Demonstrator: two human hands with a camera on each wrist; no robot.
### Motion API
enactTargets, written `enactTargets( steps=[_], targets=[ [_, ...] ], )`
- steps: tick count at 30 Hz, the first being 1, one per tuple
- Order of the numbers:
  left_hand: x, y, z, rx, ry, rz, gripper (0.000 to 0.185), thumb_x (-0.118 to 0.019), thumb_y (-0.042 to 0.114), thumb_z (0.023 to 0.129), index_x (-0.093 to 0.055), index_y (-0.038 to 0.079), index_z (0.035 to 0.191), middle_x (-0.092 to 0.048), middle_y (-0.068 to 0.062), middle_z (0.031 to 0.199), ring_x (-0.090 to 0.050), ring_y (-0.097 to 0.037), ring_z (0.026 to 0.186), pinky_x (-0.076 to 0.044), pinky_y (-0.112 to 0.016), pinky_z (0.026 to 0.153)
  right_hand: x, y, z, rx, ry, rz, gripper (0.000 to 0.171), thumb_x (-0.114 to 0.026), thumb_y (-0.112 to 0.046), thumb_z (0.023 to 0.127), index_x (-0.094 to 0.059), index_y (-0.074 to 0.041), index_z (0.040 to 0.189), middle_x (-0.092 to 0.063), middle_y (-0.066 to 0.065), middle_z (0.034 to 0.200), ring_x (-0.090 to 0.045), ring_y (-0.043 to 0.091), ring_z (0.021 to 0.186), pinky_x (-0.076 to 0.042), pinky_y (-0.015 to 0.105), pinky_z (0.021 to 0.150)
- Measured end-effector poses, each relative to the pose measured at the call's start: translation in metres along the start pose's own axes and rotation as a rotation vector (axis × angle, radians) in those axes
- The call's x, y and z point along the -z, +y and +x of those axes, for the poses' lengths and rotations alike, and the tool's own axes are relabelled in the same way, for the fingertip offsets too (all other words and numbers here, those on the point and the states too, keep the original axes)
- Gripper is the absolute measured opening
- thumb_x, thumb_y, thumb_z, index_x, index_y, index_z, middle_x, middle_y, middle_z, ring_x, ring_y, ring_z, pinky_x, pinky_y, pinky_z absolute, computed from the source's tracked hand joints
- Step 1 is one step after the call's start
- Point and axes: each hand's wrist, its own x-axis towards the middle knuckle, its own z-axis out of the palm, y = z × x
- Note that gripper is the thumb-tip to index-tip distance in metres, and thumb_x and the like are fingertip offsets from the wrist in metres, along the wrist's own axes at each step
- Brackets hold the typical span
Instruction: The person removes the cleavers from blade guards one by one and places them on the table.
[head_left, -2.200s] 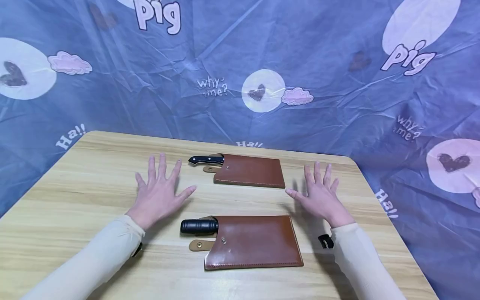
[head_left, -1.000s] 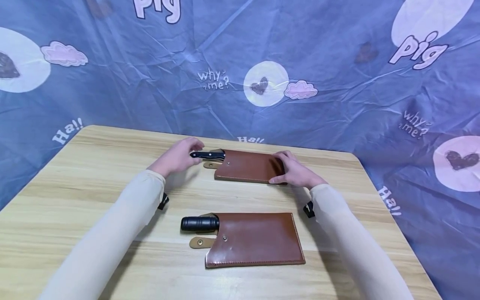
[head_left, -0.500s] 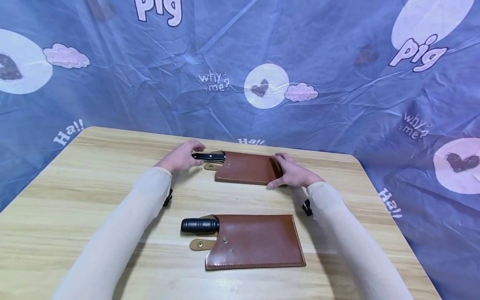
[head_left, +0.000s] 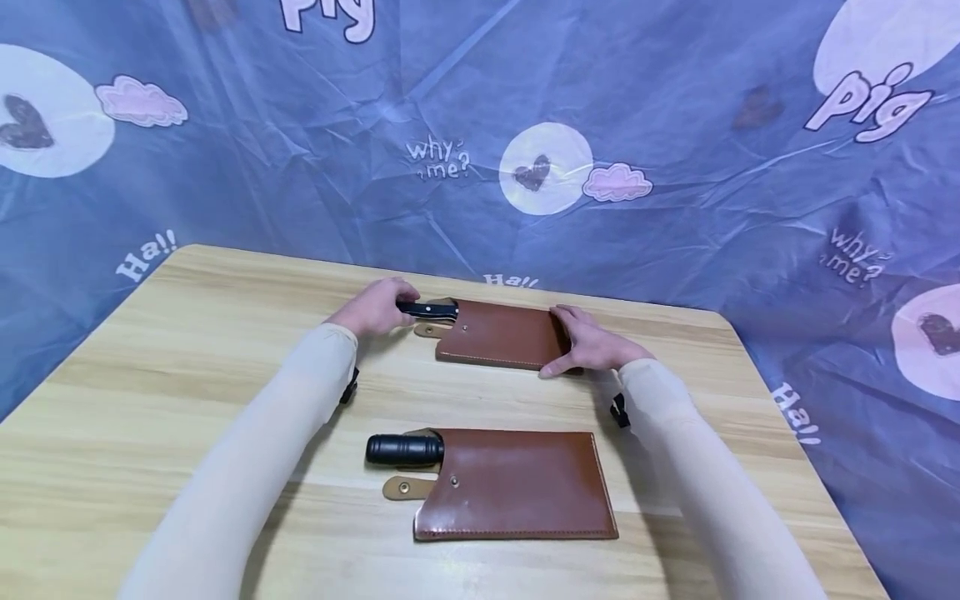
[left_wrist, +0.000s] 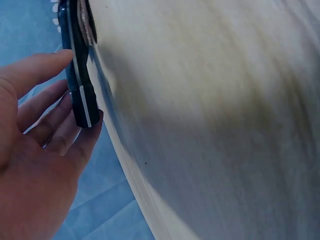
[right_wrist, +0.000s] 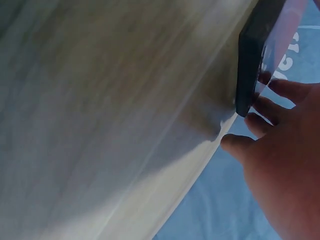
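On the far side of the table, a knife (head_left: pixel 429 310) with a black riveted handle sits in a brown leather sheath (head_left: pixel 501 333); its blade is hidden. My left hand (head_left: pixel 377 307) holds the handle's end; in the left wrist view the thumb (left_wrist: pixel 55 65) lies against one side of the handle (left_wrist: pixel 80 85), fingers behind it. At the sheath's right end, my right hand (head_left: pixel 592 342) spans the width, thumb by the near corner and fingers at the far one. The right wrist view shows fingertips (right_wrist: pixel 262 107) touching the sheath's end (right_wrist: pixel 250 60).
Nearer to me lies a second brown sheath (head_left: pixel 517 483), with a black ribbed handle (head_left: pixel 405 449) sticking out at left and a tan snap strap (head_left: pixel 408 488). Both sheaths lie on a wooden table (head_left: pixel 150 400). A blue printed cloth (head_left: pixel 315 150) hangs behind the table.
Both hands were spread above the table; they moved to the far knife, left to its handle and right to the sheath's end. The left fingers have since closed in on the handle. The sheaths stayed put.
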Motion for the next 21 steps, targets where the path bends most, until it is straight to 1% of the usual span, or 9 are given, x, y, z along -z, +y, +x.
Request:
enactTargets(
  steps=[4, 7, 9, 12, 16, 21],
  targets=[
    [0.0006, 0.0012, 0.0022, -0.014, -0.004, 0.058, 0.044, -0.071, 0.001, 0.084, -0.059, -0.007, 0.126, -0.061, -0.022, 0.122, -0.054, -0.037, 0.115, -0.036, -0.048, 0.107, 0.002, -0.0002, 0.0003, -0.023, -0.019, 0.019, 0.134, -0.086, -0.058, 0.065, -0.003, -0.005, 0.157, -0.002, 0.021, 0.16, -0.003, 0.039, 0.145, -0.015, 0.059, 0.114],
    [-0.001, -0.0002, 0.0027, -0.031, -0.008, 0.1, 0.041, -0.07, 0.0, 0.084, -0.062, -0.006, 0.123, -0.061, -0.022, 0.122, -0.053, -0.038, 0.117, -0.036, -0.047, 0.108, 0.0009, 0.0004, 0.0011, -0.032, -0.028, 0.019, 0.134, -0.086, -0.057, 0.065, -0.005, -0.005, 0.157, -0.004, 0.02, 0.159, -0.005, 0.038, 0.145, -0.018, 0.058, 0.114],
    [-0.0024, -0.0015, 0.0025, -0.044, -0.002, 0.119, 0.038, -0.071, 0.0, 0.083, -0.064, -0.006, 0.12, -0.063, -0.021, 0.12, -0.054, -0.037, 0.116, -0.037, -0.046, 0.106, -0.0006, 0.0005, 0.0017, -0.031, -0.023, 0.024, 0.133, -0.087, -0.056, 0.065, -0.006, -0.004, 0.157, -0.005, 0.02, 0.158, -0.008, 0.038, 0.144, -0.019, 0.057, 0.114],
    [-0.0037, -0.0026, 0.0034, -0.056, 0.009, 0.126, 0.033, -0.072, 0.001, 0.084, -0.066, -0.005, 0.115, -0.066, -0.02, 0.114, -0.057, -0.036, 0.11, -0.04, -0.046, 0.103, -0.0011, -0.0003, 0.0022, -0.029, -0.011, 0.04, 0.133, -0.088, -0.053, 0.064, -0.007, -0.002, 0.156, -0.008, 0.02, 0.157, -0.01, 0.037, 0.143, -0.02, 0.056, 0.113],
    [-0.0034, -0.0028, 0.0046, -0.048, 0.012, 0.118, 0.03, -0.074, 0.003, 0.084, -0.068, -0.005, 0.112, -0.068, -0.018, 0.109, -0.06, -0.033, 0.106, -0.042, -0.045, 0.101, -0.0009, -0.0012, 0.0026, -0.036, -0.01, 0.051, 0.133, -0.089, -0.052, 0.063, -0.008, -0.001, 0.156, -0.008, 0.02, 0.156, -0.012, 0.037, 0.142, -0.022, 0.056, 0.113],
    [-0.0015, -0.003, 0.0044, -0.058, -0.006, 0.14, 0.027, -0.074, 0.002, 0.083, -0.069, -0.004, 0.11, -0.068, -0.017, 0.106, -0.06, -0.032, 0.103, -0.044, -0.044, 0.099, -0.0004, -0.0034, 0.0043, -0.037, -0.005, 0.047, 0.133, -0.09, -0.051, 0.062, -0.01, -0.001, 0.156, -0.011, 0.02, 0.154, -0.014, 0.037, 0.141, -0.023, 0.055, 0.113]
  ],
)
